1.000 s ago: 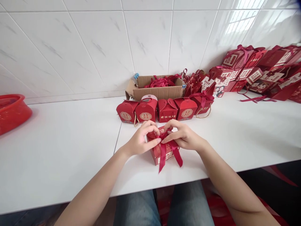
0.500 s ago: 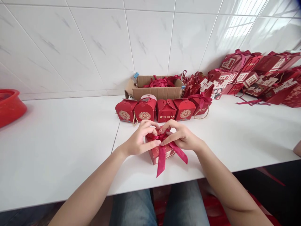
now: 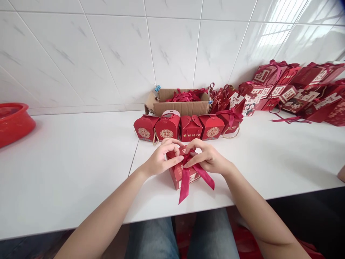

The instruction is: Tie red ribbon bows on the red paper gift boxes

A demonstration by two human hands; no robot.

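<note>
A small red gift box (image 3: 176,175) with pale printing stands near the table's front edge. Across its top runs a dark pink satin ribbon (image 3: 184,185), knotted in the middle, with two tails hanging over the front. My left hand (image 3: 165,156) curls over the box's left side, thumb and fingers closed at the ribbon by the knot. From the right, my right hand (image 3: 206,156) pinches the ribbon at the knot. The fingertips partly hide the knot and its loops.
Behind the box stands a row of several red gift boxes (image 3: 167,126). An open cardboard box (image 3: 183,107) holds loose ribbon. Ribboned boxes (image 3: 272,88) are stacked at the right by the tiled wall. A red plastic basin (image 3: 16,126) sits at the left; part of another person's arm (image 3: 341,173) shows at the right edge.
My left thumb has shifted slightly up and back at the knot. The right hand keeps its pinch. The whole view has moved a little, and the box stays in place.
</note>
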